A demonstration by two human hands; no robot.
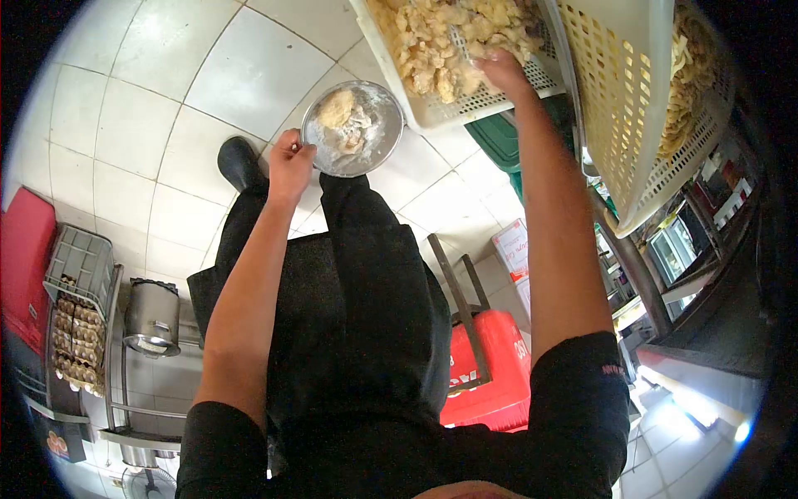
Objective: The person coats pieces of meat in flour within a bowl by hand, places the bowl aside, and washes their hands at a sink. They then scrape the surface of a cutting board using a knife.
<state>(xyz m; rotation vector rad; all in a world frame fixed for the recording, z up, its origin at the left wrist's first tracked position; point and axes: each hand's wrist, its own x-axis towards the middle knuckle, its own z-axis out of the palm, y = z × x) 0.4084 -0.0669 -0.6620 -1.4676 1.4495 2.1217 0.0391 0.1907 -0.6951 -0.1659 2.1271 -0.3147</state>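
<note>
My left hand (293, 162) is closed on the rim of a round metal bowl (388, 150), thumb towards the near side. Inside the bowl are flour-dusted pieces of food (352, 133) and a more thickly coated, golden piece (337, 109). My right hand (501, 71) is over a cream plastic crate (432, 116) at the upper right, its fingers bent together among pale, coated food pieces (453, 75) that look like breaded chicken. Whatever is between those fingers is too small or hidden to make out.
A second perforated crate (611, 108) with more coated pieces (694, 91) stands to the right. Below it is a dark metal frame (636, 266). A red box (490, 366) sits low at centre right. Egg trays (79, 341) and a steel pot (152, 316) stand at left on the tiled floor (233, 66) side.
</note>
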